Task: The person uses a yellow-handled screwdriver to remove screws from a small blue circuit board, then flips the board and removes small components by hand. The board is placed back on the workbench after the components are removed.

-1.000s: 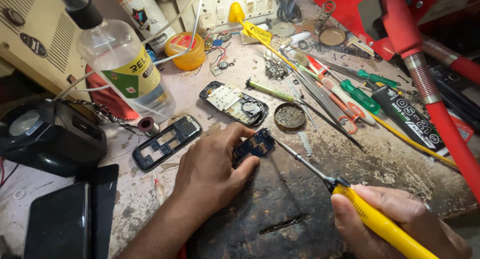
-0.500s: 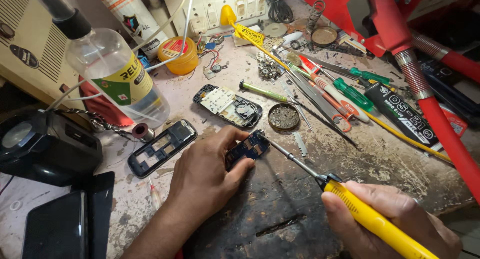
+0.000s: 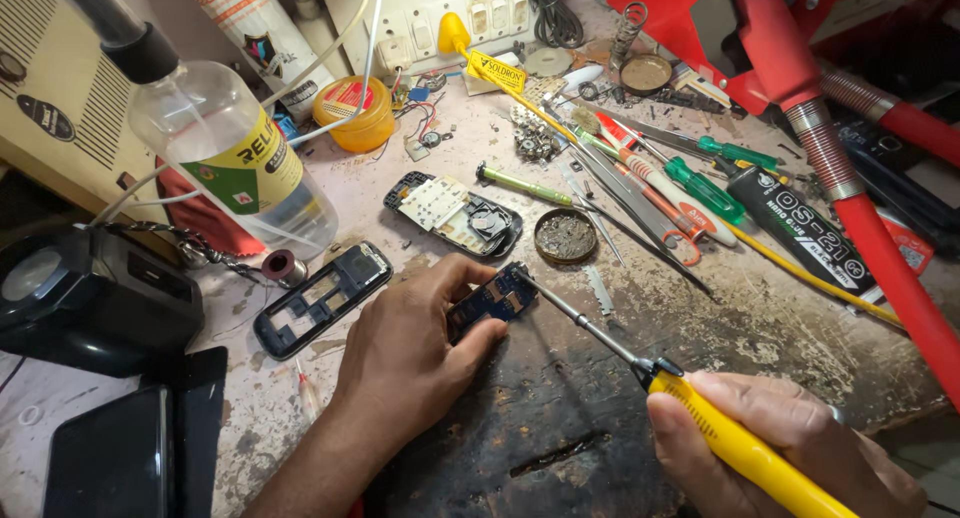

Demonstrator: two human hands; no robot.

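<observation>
Circuit board (image 3: 492, 303) hemmed by hands, tools (image 3: 640, 193) beyond.

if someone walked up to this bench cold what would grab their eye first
Most likely the yellow-handled soldering iron in the right hand at lower right, its tip on the small blue circuit board that the left hand pins at the centre. Next, the big clear bottle lying tilted at upper left, and the red hose slanting down the right side.
</observation>
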